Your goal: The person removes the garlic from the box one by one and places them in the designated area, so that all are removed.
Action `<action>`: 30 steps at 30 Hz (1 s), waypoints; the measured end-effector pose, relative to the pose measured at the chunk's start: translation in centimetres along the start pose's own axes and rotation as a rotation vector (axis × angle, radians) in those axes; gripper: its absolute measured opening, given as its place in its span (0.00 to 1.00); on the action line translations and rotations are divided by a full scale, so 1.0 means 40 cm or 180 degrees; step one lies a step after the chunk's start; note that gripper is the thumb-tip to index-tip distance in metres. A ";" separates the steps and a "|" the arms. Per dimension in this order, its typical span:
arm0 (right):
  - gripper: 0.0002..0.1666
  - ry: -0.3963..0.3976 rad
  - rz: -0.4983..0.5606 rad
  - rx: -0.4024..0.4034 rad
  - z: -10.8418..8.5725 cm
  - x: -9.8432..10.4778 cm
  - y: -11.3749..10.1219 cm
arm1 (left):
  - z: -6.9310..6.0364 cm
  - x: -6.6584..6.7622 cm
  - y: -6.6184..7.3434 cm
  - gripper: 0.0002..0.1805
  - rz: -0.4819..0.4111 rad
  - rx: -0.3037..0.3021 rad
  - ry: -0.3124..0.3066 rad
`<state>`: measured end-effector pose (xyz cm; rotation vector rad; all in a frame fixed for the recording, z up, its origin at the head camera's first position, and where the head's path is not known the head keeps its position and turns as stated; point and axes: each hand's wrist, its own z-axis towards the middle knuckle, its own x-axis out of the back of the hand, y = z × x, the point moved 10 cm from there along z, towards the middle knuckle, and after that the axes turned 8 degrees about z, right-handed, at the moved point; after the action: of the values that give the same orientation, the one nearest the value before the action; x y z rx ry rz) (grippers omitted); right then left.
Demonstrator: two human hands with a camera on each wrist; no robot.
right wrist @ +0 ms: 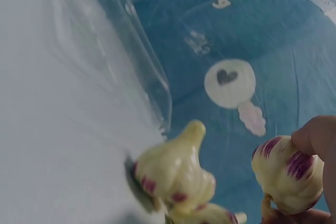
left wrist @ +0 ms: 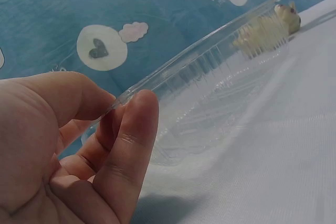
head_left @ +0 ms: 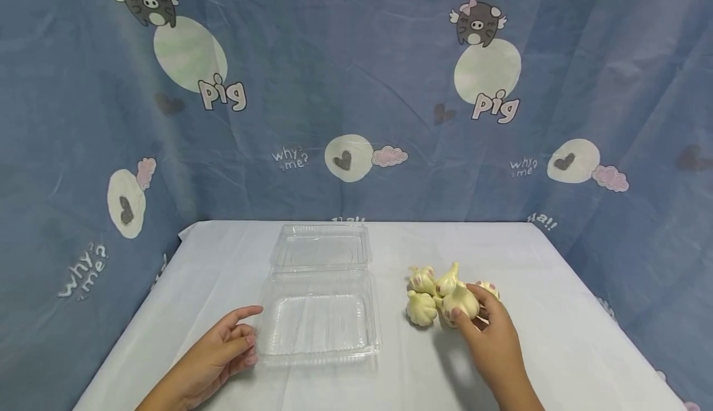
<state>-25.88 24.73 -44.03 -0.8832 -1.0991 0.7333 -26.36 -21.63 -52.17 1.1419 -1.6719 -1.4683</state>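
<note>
At the left edge of a clear plastic clamshell container (head_left: 320,324), my left hand (head_left: 217,352) pinches the rim (left wrist: 181,64) between its fingertips. The container lies open on the table, its lid (head_left: 320,249) folded back toward the far side. To the right, my right hand (head_left: 492,333) holds a garlic bulb (head_left: 461,301), with purple streaks showing on this bulb (right wrist: 291,174) in the right wrist view. The held bulb is raised over a cluster of garlic bulbs (head_left: 421,308) and partly hides some of them. Another purple-marked bulb (right wrist: 176,174) stands beside it in that view.
A white cloth (head_left: 562,312) covers the table. Behind it and along the sides hangs a blue curtain (head_left: 345,77) printed with pigs and hearts. The garlic cluster sits a short gap to the right of the container.
</note>
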 end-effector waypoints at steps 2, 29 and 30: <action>0.33 -0.0013 -0.0032 -0.0081 0.002 0.014 0.013 | 0.001 0.001 -0.001 0.31 0.0003 0.0005 0.0014; 0.44 -0.0300 -0.0584 -0.0900 0.006 0.074 0.214 | 0.009 0.002 -0.010 0.30 -0.0064 -0.0056 -0.0128; 0.44 -0.0305 -0.0606 -0.0896 0.008 0.072 0.217 | 0.009 0.002 -0.008 0.30 -0.0068 -0.0063 -0.0123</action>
<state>-25.95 31.32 -50.38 -0.9711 -1.3742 0.4732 -26.65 -21.54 -52.57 1.1307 -1.6724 -1.5258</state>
